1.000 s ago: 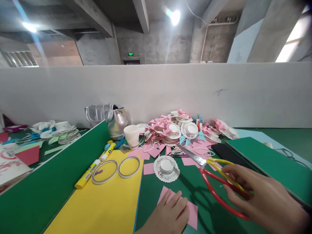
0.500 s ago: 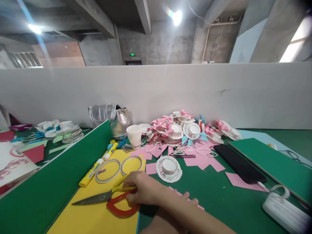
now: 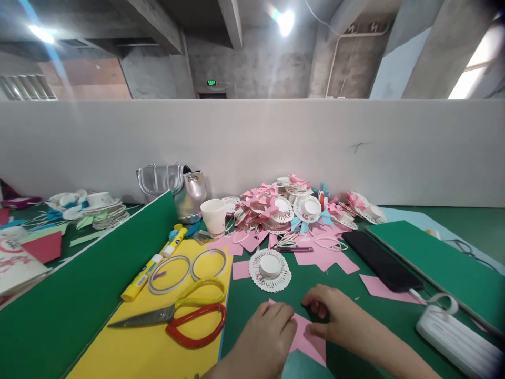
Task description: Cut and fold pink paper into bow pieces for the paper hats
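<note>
My left hand point(image 3: 265, 337) rests on a piece of pink paper point(image 3: 310, 345) at the front of the green table, its fingers pressed together over the paper's left side. Across from it is my right hand point(image 3: 335, 318), the thumb at the paper's right edge and the curled fingers held apart from the thumb. Scissors point(image 3: 173, 315) with one yellow and one red handle lie on yellow card point(image 3: 150, 350) to the left. Just beyond my hands sits a small white hat shape point(image 3: 271, 269), made of a lacy paper disc with a cup-like crown.
Two rolls of tape point(image 3: 169, 275) and glue sticks point(image 3: 142, 277) lie beside a green divider point(image 3: 98, 295). Farther back are a paper cup point(image 3: 213, 218), a silver bag point(image 3: 189, 195) and piled paper hats point(image 3: 272, 205). A phone point(image 3: 382, 261) and white power strip point(image 3: 453, 331) lie right.
My right hand has let go of the scissors, which now lie on the yellow card, and has moved right to the pink paper. My left hand, mostly hidden before, now shows.
</note>
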The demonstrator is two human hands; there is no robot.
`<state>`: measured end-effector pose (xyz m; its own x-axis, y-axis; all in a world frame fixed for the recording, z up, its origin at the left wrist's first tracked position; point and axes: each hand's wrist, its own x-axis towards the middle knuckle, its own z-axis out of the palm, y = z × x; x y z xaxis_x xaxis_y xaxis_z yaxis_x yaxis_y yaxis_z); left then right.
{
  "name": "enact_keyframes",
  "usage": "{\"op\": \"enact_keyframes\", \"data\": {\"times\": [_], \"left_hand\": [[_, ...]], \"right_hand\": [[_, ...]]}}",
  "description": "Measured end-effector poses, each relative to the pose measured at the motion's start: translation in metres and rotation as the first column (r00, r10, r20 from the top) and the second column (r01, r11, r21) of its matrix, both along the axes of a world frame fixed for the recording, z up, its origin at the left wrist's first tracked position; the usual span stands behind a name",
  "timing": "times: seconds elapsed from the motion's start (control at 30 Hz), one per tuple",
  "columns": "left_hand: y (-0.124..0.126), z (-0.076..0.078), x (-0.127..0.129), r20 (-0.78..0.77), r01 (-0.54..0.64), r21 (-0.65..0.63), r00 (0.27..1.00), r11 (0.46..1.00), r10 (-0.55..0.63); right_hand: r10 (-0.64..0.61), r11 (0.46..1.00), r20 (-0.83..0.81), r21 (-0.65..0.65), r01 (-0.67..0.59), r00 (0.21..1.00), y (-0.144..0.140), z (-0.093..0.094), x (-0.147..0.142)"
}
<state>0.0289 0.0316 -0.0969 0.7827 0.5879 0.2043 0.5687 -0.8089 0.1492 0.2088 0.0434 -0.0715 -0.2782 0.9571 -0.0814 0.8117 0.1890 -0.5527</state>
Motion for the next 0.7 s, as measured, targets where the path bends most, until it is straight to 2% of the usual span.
{"op": "enact_keyframes", "data": {"times": [0.13, 0.23, 0.33, 0.43, 0.57, 0.7], "left_hand": [[0.006, 0.03, -0.003, -0.001, -0.114, -0.202, 0.993, 0.973, 0.116], [0.013, 0.036, -0.002, -0.023, -0.11, -0.265, 0.994, 0.958, 0.108], [0.018, 0.032, 0.003, 0.035, -0.112, -0.287, 0.991, 0.951, 0.127], [0.02, 0.029, 0.008, 0.113, -0.108, -0.368, 0.981, 0.924, 0.159], [0.023, 0.033, 0.005, 0.197, -0.045, -0.516, 0.965, 0.855, 0.17], [0.024, 0.044, -0.015, 0.21, -0.082, -0.634, 0.939, 0.769, 0.274]], "right_hand": [[-0.113, 0.984, 0.074, -0.127, 0.122, 0.991, -0.008, -0.011, 0.003], [-0.113, 0.978, 0.076, -0.17, 0.124, 0.991, -0.008, -0.009, -0.007], [-0.052, 0.995, -0.039, -0.082, 0.049, 0.998, -0.009, -0.007, -0.012], [-0.001, 1.0, -0.178, 0.029, 0.006, 0.984, -0.012, -0.007, -0.014], [0.001, 0.997, -0.243, 0.071, 0.017, 0.97, -0.017, 0.001, -0.014], [-0.036, 0.994, -0.289, 0.088, 0.064, 0.957, -0.016, 0.013, -0.005]]}}
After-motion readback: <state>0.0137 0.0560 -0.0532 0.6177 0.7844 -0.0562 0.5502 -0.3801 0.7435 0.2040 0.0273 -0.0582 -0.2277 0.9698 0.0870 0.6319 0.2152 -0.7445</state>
